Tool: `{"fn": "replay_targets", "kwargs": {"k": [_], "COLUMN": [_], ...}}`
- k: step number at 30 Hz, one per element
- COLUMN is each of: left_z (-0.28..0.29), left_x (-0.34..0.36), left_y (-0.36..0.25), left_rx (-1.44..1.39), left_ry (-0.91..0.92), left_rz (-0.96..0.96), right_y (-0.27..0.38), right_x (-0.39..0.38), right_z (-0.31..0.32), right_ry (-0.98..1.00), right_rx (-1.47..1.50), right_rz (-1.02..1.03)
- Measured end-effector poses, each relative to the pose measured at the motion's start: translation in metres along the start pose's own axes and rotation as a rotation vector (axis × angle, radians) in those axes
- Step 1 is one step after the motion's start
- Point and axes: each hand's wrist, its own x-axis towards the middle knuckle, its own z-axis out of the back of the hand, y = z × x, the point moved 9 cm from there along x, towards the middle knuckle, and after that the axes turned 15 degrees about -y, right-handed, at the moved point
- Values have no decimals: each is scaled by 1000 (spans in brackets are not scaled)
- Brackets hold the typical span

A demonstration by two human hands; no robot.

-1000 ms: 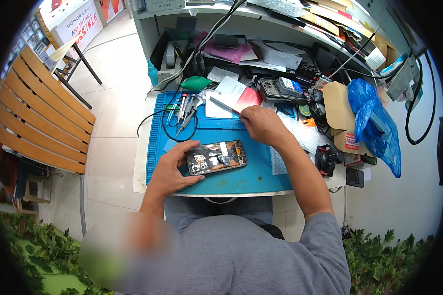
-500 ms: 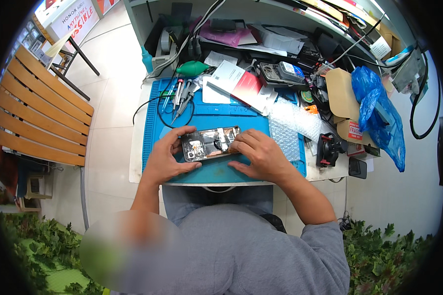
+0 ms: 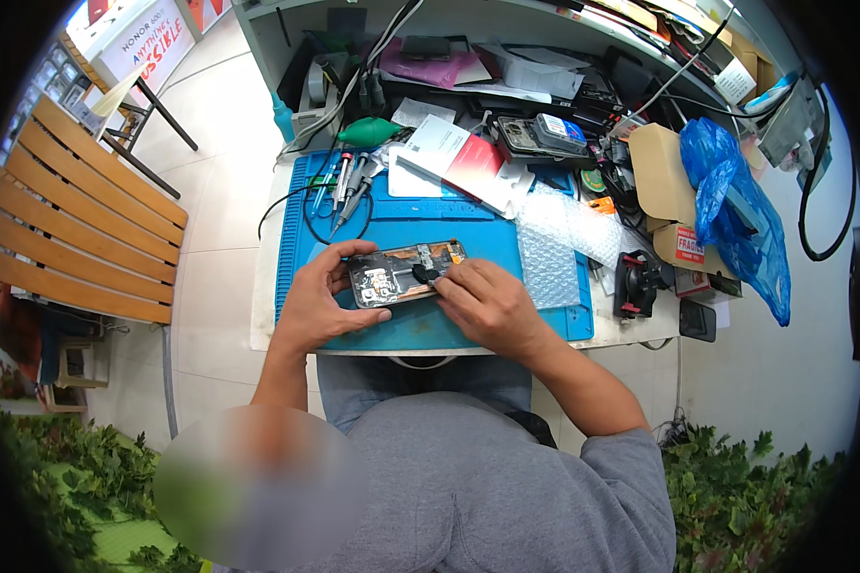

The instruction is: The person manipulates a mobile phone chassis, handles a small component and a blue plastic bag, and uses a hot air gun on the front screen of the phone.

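Note:
An opened phone (image 3: 392, 279), its inner parts exposed, lies slightly tilted in the grip of my left hand (image 3: 320, 298), whose thumb and fingers wrap its left end. My right hand (image 3: 480, 304) has its fingers pinched at the phone's right part, touching near a small black piece (image 3: 425, 274); what they hold there is too small to tell. Both hands are over a blue work mat (image 3: 344, 339). Beyond the phone lie several screwdrivers and tweezers (image 3: 351, 186) with a looped black cable.
Bubble wrap (image 3: 545, 253) and a black clamp fixture (image 3: 638, 286) are at the right. Behind are a green blower (image 3: 365, 132), a red-and-white box (image 3: 459, 167), a cardboard box (image 3: 659, 177) and a blue plastic bag (image 3: 731, 220). A slatted wooden chair (image 3: 86, 220) stands left.
My right hand has left the red-and-white box and moved down and nearer to the phone, where its fingers now pinch. The phone, in my left hand, has shifted up the picture.

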Motion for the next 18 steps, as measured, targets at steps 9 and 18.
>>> {"fn": "replay_targets", "kwargs": {"k": [9, 18], "left_z": [5, 4], "left_x": [-3, 43], "left_y": [-32, -26], "left_rx": [-174, -174], "left_ry": [-14, -74], "left_rz": [-10, 119], "right_y": [4, -54], "right_x": [25, -44], "right_z": [26, -22], "right_ry": [-130, -28], "right_rx": [47, 798], "right_rz": [-36, -1232]}}
